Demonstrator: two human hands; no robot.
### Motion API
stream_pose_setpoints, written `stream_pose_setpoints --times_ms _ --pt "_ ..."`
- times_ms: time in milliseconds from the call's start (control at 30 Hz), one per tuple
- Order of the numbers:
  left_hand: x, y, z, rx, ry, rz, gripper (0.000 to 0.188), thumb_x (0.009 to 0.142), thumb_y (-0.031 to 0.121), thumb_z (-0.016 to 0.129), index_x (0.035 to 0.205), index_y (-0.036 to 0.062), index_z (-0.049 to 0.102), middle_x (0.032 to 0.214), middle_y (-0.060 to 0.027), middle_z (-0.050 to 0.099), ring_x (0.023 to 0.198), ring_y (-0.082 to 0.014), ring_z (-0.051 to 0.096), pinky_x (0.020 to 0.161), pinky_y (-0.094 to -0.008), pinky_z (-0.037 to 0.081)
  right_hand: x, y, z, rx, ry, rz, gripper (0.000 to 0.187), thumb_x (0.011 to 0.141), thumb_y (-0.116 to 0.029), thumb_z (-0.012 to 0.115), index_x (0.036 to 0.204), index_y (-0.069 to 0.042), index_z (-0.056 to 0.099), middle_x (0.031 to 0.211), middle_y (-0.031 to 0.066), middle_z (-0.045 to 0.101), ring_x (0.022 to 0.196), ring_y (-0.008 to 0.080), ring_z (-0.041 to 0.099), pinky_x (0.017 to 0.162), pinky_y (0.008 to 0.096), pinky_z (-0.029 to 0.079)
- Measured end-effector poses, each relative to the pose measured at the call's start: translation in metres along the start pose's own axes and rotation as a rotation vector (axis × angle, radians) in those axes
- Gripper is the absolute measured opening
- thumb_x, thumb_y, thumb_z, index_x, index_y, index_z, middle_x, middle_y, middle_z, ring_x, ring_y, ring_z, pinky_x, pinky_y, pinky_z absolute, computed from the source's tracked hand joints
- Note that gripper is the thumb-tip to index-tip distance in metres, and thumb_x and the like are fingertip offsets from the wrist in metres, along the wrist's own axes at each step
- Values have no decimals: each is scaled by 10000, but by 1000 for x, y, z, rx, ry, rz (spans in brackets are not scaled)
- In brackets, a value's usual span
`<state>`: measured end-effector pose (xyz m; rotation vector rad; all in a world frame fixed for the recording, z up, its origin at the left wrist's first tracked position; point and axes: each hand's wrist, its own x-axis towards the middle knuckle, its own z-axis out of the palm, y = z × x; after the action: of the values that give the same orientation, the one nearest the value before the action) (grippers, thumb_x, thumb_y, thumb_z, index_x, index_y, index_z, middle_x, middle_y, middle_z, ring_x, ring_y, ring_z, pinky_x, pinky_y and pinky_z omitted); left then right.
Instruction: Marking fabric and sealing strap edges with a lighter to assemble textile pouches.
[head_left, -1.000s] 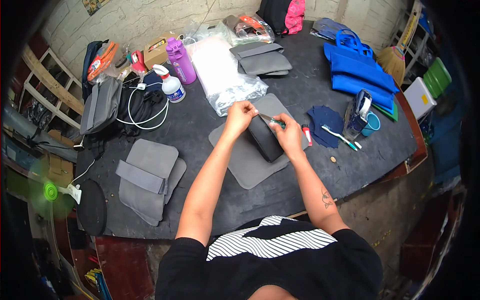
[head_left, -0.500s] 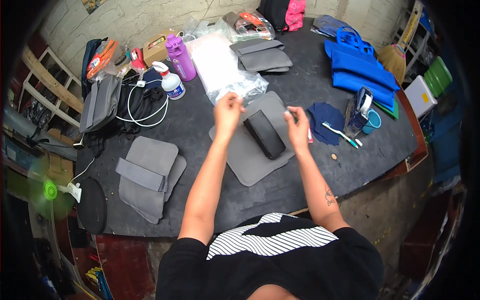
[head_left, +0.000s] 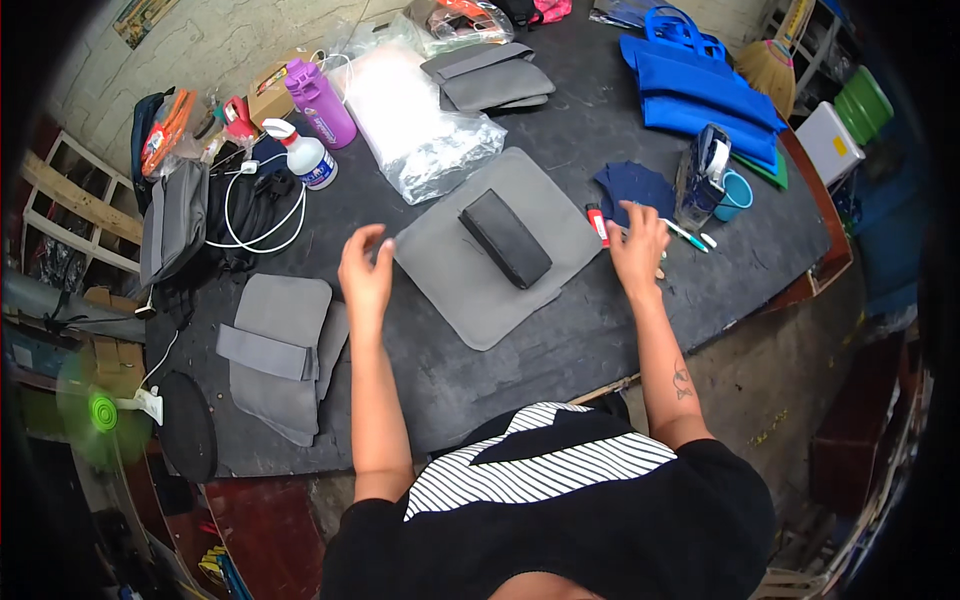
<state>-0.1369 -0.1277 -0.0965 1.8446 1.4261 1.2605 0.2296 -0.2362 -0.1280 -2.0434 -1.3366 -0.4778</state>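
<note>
Flat on the black table lie grey fabric pieces [head_left: 430, 262] with rounded corners. A black oblong block [head_left: 507, 240] rests on top of them, tilted diagonally. My left hand [head_left: 366, 278] is raised beside their left corner, fingers apart and holding nothing. At the right corner my right hand [head_left: 640, 248] reaches over the table with its fingers spread. Its thumb is close to a small red and white item [head_left: 598, 226]; I cannot tell whether they touch. Dark blue fabric pieces [head_left: 637, 188] lie just beyond that hand, with a toothbrush-like white and teal tool [head_left: 686, 236] beside it.
Folded grey pieces with a band [head_left: 275, 345] lie at the left, another grey stack [head_left: 492, 78] at the back. A spray bottle [head_left: 303, 157], purple bottle [head_left: 320, 105] and plastic-wrapped white stack [head_left: 395, 115] stand behind. Blue bags [head_left: 700, 90] and a teal cup [head_left: 735, 192] are at the right.
My hands have moved apart from around the black block, the left one leftward and the right one rightward toward the red and white item. The block stays on the grey pieces.
</note>
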Motion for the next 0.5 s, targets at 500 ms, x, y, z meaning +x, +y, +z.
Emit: stream_pose_setpoints --times_ms 500 --pt "78 149 6 218 -381 417 224 770 134 668 962 35 611 874 -169 655 839 -305 641 728 -360 481 24 -23 21 633 -255 290 294 805 -171 635 1033 -36 506 941 141 558 905 287 546 806 376 435"
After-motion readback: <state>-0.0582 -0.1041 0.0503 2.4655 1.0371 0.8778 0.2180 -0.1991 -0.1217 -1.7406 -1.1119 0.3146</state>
